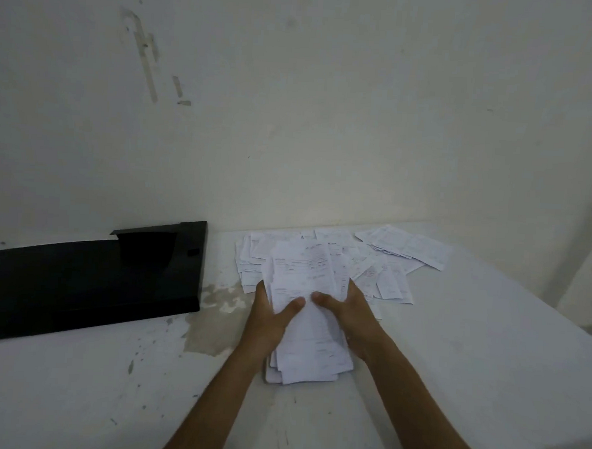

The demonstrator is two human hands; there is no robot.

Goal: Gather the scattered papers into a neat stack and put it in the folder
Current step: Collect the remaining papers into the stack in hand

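A loose stack of white printed papers [307,341] lies between my two hands on the white table [452,352]. My left hand [269,315] grips its left edge, thumb on top. My right hand [346,312] grips its right edge, thumb on top as well. The stack's edges are uneven, with sheets sticking out at the near end. Beyond my hands, several more papers [389,253] lie scattered and overlapping near the wall. A black folder [89,275] lies open and flat on the table at the left, apart from the papers.
A white wall [294,104] rises right behind the table. The table's paint is worn in patches [210,323] between the folder and the stack. The table's right edge runs diagonally at the far right.
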